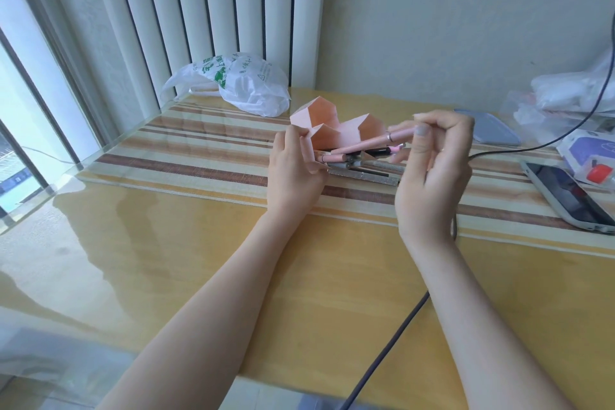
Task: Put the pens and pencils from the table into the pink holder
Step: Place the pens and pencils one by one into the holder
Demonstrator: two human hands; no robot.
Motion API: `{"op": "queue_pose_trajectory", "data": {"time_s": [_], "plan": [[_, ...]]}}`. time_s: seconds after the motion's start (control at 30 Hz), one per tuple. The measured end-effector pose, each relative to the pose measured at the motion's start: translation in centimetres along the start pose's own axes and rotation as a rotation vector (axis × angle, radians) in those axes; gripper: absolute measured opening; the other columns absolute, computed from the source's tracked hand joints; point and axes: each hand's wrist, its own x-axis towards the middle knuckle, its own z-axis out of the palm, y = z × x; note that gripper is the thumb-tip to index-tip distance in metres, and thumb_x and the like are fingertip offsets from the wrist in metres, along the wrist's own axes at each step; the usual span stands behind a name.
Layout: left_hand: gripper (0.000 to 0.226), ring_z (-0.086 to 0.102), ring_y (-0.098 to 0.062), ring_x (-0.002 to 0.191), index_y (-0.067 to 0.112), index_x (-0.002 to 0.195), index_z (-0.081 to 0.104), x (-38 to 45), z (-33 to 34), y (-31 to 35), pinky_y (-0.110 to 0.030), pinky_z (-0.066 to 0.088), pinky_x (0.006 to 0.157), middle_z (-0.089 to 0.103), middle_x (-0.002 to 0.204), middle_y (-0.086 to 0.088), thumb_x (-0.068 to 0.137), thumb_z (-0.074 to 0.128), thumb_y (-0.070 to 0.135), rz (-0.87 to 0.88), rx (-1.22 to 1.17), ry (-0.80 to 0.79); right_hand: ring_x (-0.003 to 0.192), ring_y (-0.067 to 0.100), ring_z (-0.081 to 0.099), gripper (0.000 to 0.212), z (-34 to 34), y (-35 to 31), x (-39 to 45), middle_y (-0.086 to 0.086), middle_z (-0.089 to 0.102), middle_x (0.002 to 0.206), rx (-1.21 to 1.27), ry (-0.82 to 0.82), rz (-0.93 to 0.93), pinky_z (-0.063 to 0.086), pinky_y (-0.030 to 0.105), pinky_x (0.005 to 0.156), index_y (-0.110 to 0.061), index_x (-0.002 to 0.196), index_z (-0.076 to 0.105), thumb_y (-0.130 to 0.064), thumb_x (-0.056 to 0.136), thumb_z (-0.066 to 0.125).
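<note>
A pink folded-paper holder (327,123) with pointed corners lies on the striped cloth in the middle of the table. My left hand (294,173) grips its near left side. My right hand (432,173) pinches the upper end of a pink pen (362,145), which slants down to the left toward the holder. Several pens and pencils (362,171), grey, black and pink, lie bunched between my hands, their left ends against the holder; whether they are inside it is unclear.
A white plastic bag (239,83) sits at the back left. A phone (569,200) lies at the right edge, a grey flat case (492,128) behind my right hand. A dark cable (392,343) crosses the near table. Packaging and a box (589,150) crowd the right.
</note>
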Motion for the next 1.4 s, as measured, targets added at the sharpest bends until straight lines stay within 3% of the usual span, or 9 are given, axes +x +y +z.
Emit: {"op": "queue_pose_trajectory", "data": {"time_s": [0.1,0.2,0.3,0.43,0.6,0.77,0.93,1.07,1.4], "plan": [[0.051,0.047,-0.026,0.107,0.015,0.116,0.045,0.1,0.0,0.0,-0.033,0.040,0.080,0.047,0.115,-0.003,0.069,0.063,0.003,-0.001,0.004,-0.001,0.078,0.022,0.068,0.018,0.1,0.1,-0.4,0.005,0.066,0.088,-0.025,-0.092,-0.001,0.053,0.023,0.066,-0.024,0.099,0.044,-0.006,0.098,0.046],[0.050,0.047,-0.025,0.106,0.016,0.113,0.044,0.0,0.1,0.0,-0.034,0.041,0.079,0.047,0.113,-0.001,0.069,0.062,0.003,-0.009,0.004,0.001,0.079,0.029,0.064,0.008,0.3,1.2,-0.6,0.009,0.068,0.083,-0.274,-0.239,-0.094,0.048,0.032,0.069,-0.005,0.085,0.059,-0.010,0.091,0.061],[0.044,0.047,-0.023,0.104,0.015,0.110,0.044,0.0,0.3,-0.1,-0.035,0.042,0.079,0.047,0.109,-0.001,0.072,0.063,0.007,0.005,-0.004,0.008,0.103,0.031,0.058,0.012,0.9,2.3,-1.1,0.009,0.069,0.109,-0.456,-0.439,-0.120,0.040,0.029,0.089,-0.005,0.074,0.066,-0.013,0.083,0.069],[0.038,0.044,-0.019,0.100,0.013,0.104,0.044,0.1,0.2,-0.2,-0.031,0.039,0.075,0.049,0.104,-0.001,0.072,0.062,0.006,0.012,-0.006,0.027,0.124,0.032,0.051,0.007,0.9,2.6,-1.2,0.009,0.062,0.128,-0.462,-0.484,-0.076,0.039,0.037,0.105,-0.008,0.079,0.072,-0.013,0.083,0.070],[0.042,0.043,-0.016,0.102,0.014,0.107,0.045,-0.1,0.1,0.0,-0.024,0.033,0.073,0.043,0.096,0.010,0.070,0.065,0.006,0.006,-0.039,0.016,0.112,0.022,0.055,0.014,0.8,2.4,-0.8,0.007,0.066,0.117,-0.397,-0.343,-0.114,0.040,0.030,0.099,-0.008,0.096,0.071,-0.012,0.089,0.060],[0.047,0.046,-0.017,0.096,0.020,0.101,0.043,0.3,-0.7,0.5,-0.028,0.035,0.072,0.051,0.110,0.001,0.065,0.073,0.018,-0.204,-0.196,0.004,0.102,0.026,0.055,0.018,-0.7,3.2,0.3,0.008,0.062,0.109,-0.431,-0.043,0.078,0.036,0.017,0.082,-0.002,0.109,0.054,-0.004,0.093,0.049],[0.049,0.057,-0.019,0.094,0.020,0.094,0.046,0.2,-1.2,0.4,-0.030,0.047,0.070,0.061,0.103,-0.001,0.052,0.065,0.036,-0.252,-0.288,0.020,0.116,0.033,0.047,0.030,-1.2,5.6,-0.5,0.011,0.059,0.120,-0.789,-0.403,0.308,0.042,0.041,0.082,-0.007,0.122,0.047,-0.003,0.093,0.048],[0.054,0.056,-0.016,0.092,0.018,0.097,0.050,0.2,-1.2,0.5,-0.028,0.047,0.072,0.061,0.098,0.002,0.049,0.066,0.038,-0.267,-0.300,0.021,0.114,0.032,0.046,0.032,-0.9,6.5,-1.7,0.010,0.059,0.118,-0.884,-0.625,0.369,0.041,0.042,0.082,-0.012,0.123,0.045,0.000,0.093,0.045],[0.039,0.055,-0.014,0.089,0.020,0.097,0.048,0.5,-0.8,-0.5,-0.021,0.041,0.062,0.059,0.101,0.000,0.064,0.069,0.022,-0.248,-0.278,0.024,0.114,0.031,0.041,0.022,-0.6,7.7,-1.4,0.010,0.051,0.123,-0.925,-0.683,0.397,0.036,0.039,0.082,-0.013,0.112,0.055,-0.002,0.095,0.045]]}}
